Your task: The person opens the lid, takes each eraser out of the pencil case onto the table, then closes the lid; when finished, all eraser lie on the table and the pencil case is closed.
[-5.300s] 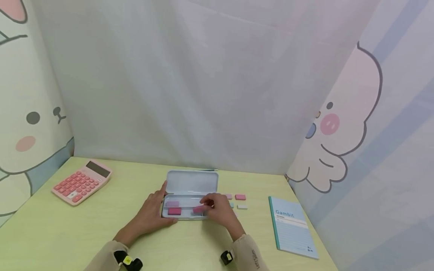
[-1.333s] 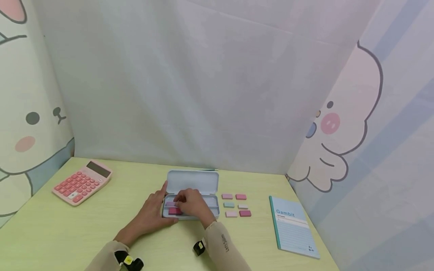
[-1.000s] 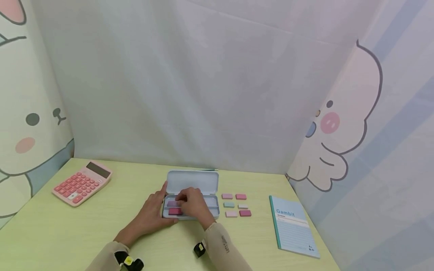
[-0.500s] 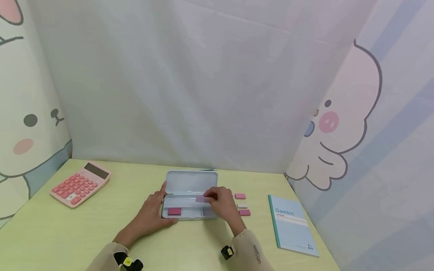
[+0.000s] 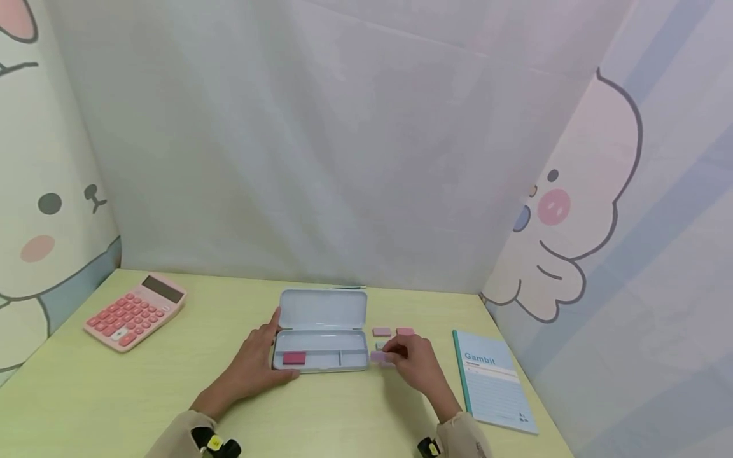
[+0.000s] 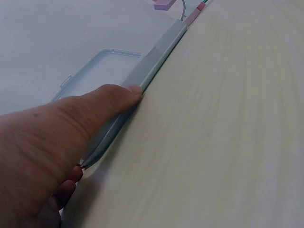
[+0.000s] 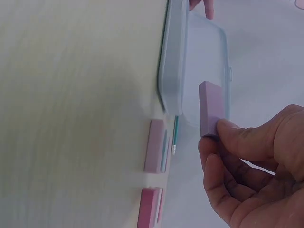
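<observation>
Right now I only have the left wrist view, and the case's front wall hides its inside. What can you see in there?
Observer: One dark pink block, toward the left end of the front row of the case.
Operator: There's a purple block at the top of my picture. What's it doing up there?
Observer: The right hand has it, pinched between thumb and fingers.
Operator: Anything farther right than that hand?
Observer: Yes, a light blue notebook with "Gambit" printed on its cover.
</observation>
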{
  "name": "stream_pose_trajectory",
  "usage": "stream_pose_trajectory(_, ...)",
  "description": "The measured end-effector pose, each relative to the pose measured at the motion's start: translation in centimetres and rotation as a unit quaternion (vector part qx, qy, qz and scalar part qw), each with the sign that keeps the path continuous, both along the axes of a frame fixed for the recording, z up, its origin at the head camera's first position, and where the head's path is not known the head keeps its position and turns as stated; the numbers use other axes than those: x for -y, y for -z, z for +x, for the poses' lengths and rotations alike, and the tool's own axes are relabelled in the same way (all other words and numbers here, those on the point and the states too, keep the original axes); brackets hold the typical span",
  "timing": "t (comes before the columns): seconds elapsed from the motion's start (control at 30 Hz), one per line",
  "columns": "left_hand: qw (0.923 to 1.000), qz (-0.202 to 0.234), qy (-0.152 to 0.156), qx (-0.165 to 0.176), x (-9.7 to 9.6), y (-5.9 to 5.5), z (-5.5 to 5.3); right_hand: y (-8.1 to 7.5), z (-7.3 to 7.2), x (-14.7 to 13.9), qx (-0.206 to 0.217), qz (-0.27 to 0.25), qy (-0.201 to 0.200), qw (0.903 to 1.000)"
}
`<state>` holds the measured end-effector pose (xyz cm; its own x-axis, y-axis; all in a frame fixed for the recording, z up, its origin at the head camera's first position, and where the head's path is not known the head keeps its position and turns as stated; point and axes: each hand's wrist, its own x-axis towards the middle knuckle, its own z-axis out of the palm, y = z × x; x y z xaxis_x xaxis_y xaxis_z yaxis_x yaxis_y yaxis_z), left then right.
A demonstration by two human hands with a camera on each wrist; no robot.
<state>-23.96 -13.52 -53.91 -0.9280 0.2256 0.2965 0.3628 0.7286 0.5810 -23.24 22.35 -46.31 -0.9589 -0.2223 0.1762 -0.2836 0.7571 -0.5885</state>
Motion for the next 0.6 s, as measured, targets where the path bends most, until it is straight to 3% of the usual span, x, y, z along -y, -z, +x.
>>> stream_pose_trajectory(0.17,1.0000,0.002,0.000,-0.003,-0.1,0.1,0.0,0.9,0.4,-1.6,0.012,0.017,-0.015,0.9997)
stream_pose_trajectory(0.37,1.0000,0.004,0.001,-0.001,-0.2,0.3,0.0,1.7,0.7,-2.9,0.057,0.035,-0.048,0.9966)
stream_pose_trajectory(0.6,1.0000,0.001,-0.001,0.004,-0.1,0.1,0.0,1.7,0.8,-3.3,0.077,0.033,-0.035,0.9959)
